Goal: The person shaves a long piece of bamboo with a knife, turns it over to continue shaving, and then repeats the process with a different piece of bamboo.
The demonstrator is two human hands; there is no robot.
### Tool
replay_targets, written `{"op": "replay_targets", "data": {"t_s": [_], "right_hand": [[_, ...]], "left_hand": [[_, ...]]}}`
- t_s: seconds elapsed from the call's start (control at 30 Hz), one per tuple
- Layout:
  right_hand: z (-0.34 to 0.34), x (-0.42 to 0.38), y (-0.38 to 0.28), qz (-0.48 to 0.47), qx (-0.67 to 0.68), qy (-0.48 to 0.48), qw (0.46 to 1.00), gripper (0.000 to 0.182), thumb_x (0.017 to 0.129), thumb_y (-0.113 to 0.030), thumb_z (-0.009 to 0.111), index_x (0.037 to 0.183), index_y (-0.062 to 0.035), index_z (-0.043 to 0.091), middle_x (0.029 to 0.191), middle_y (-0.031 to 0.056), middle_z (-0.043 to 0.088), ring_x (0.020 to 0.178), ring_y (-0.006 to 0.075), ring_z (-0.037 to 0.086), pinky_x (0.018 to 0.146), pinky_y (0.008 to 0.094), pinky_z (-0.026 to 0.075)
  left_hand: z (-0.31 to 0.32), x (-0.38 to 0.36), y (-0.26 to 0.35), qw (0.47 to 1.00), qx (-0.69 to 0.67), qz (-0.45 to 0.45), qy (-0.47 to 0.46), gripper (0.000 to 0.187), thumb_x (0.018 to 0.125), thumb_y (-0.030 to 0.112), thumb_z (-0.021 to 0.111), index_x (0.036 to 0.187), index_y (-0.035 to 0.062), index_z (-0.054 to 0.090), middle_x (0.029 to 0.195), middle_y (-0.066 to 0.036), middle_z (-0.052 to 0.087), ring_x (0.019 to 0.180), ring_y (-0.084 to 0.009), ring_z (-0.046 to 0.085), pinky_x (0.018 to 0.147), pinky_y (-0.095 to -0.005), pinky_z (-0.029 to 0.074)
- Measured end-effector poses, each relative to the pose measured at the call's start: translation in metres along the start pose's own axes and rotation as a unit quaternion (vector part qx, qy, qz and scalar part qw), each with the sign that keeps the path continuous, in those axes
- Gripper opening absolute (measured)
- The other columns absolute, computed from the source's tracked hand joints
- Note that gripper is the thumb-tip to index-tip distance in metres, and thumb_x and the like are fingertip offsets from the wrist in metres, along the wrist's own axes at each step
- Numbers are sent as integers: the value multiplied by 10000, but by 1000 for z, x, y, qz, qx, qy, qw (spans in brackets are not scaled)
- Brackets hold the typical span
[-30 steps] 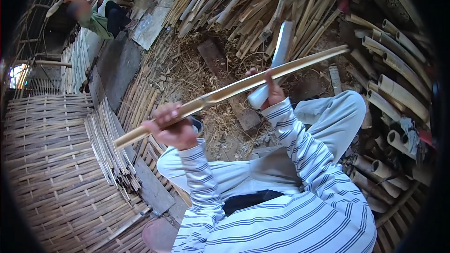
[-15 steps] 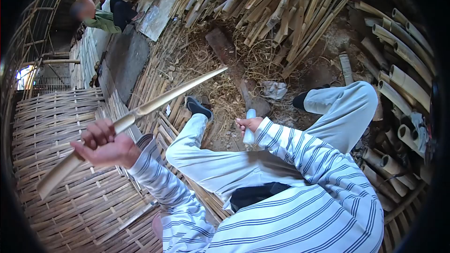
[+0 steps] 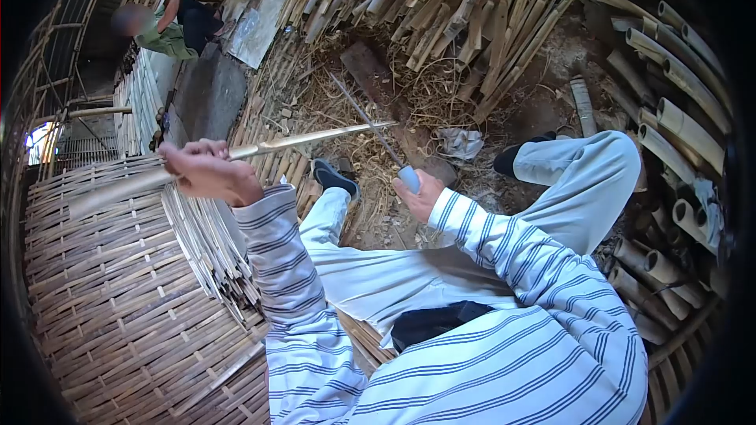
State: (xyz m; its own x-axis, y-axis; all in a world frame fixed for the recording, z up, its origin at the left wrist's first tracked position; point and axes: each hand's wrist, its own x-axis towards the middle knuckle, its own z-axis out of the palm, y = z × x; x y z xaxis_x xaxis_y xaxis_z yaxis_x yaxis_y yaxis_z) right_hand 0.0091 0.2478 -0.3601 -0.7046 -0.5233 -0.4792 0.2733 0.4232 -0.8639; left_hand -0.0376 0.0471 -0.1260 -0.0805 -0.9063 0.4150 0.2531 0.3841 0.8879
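Head view. Your left hand [image 3: 211, 173] is closed around the long bamboo strip [image 3: 315, 137], hiding part of it; one end lies above the woven bamboo panel [image 3: 118, 291], the pointed end above the littered ground. Your right hand [image 3: 425, 193] is closed around the pale handle of the knife [image 3: 409, 179], its thin blade slanting up and to the left of the picture. Blade and strip cross near the pointed end; whether they touch cannot be told. Beyond lie curled shavings [image 3: 429, 98] and a dark wooden board [image 3: 366, 67], with the pile of split bamboo [image 3: 472, 0] bordering the ground at the top. Crumpled plastic [image 3: 461, 143] lies just beyond your right hand, between your dark shoes [image 3: 335, 178]. Loose slats [image 3: 209, 248] lie beside the panel, below your left hand. Cut bamboo tubes [image 3: 681, 145] crowd the right side, near your bent knee. Another person [image 3: 165, 35] sits well apart, upper left.
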Motion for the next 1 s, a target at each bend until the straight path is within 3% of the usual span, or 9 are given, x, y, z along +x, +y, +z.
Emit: {"op": "replay_targets", "data": {"t_s": [0.03, 0.17, 0.27, 0.37, 0.47, 0.57, 0.7, 0.8, 1.0], "right_hand": [[2, 0, -2, -3, 6, -17, 1000, 592, 876, -557, 505, 1008, 17, 563, 871, 214, 636, 844, 360, 633, 763, 411, 488], [-8, 0, -15, -31, -11, -98, 995, 626, 892, -606, 435, 975, 3, 557, 788, 201, 629, 806, 348, 634, 742, 412, 484], [6, 4, 0, -52, 5, -26, 998, 619, 896, -616, 411, 972, -17, 545, 717, 182, 615, 765, 344, 636, 719, 409, 487], [2, 1, -5, -45, 78, -42, 995, 607, 895, -608, 427, 999, -20, 536, 697, 183, 611, 716, 360, 635, 690, 419, 495], [-10, -1, -17, -74, 21, -34, 996, 596, 895, -589, 448, 1032, -14, 525, 703, 196, 616, 691, 373, 636, 653, 430, 502], [-6, -2, -13, -105, -30, 10, 994, 578, 899, -570, 455, 1015, -10, 536, 688, 197, 620, 688, 385, 640, 648, 439, 507], [1, -15, -25, -115, 19, 4, 993, 581, 916, -576, 389, 959, -21, 556, 657, 211, 614, 664, 415, 636, 630, 480, 508], [-10, -22, -49, -173, 21, -47, 984, 578, 916, -580, 378, 973, -33, 557, 682, 232, 621, 669, 421, 639, 622, 498, 507], [15, 24, 5, -76, -37, -16, 996, 581, 929, -545, 353, 931, -20, 600, 675, 249, 612, 719, 428, 628, 693, 495, 501]], "left_hand": [[-4, 8, -7, 998, 46, -1, -39, 492, 893, 386, 534, 526, 128, 331, 437, -12, 385, 390, -69, 413, 371, -213, 336], [-4, 18, -11, 992, 45, 14, -116, 399, 901, 364, 498, 693, 24, 477, 593, -101, 533, 533, -200, 569, 504, -283, 478], [-1, 21, -3, 989, 53, 46, -132, 369, 898, 343, 471, 767, 0, 505, 741, -145, 597, 670, -293, 663, 651, -375, 576], [-2, 23, 2, 993, 14, 21, -112, 327, 887, 307, 487, 731, 20, 493, 687, -121, 567, 569, -258, 609, 568, -345, 543], [-15, 39, -5, 982, -92, -70, -146, 289, 852, 265, 569, 681, 46, 491, 578, -68, 516, 474, -171, 521, 456, -280, 454], [-2, 25, -1, 992, -74, -50, -94, 396, 819, 299, 646, 552, 111, 422, 459, -9, 384, 400, -102, 356, 417, -253, 366], [2, 12, 2, 997, -38, -42, -52, 469, 795, 329, 705, 550, 145, 350, 460, 27, 309, 414, -88, 316, 440, -268, 350], [0, 3, 2, 998, -41, -23, -47, 473, 796, 328, 704, 545, 146, 346, 467, 29, 317, 418, -86, 314, 436, -276, 329], [-5, 1, 1, 997, -40, -10, -60, 458, 804, 303, 638, 515, 177, 306, 438, 47, 212, 388, -72, 236, 425, -251, 282]]}}
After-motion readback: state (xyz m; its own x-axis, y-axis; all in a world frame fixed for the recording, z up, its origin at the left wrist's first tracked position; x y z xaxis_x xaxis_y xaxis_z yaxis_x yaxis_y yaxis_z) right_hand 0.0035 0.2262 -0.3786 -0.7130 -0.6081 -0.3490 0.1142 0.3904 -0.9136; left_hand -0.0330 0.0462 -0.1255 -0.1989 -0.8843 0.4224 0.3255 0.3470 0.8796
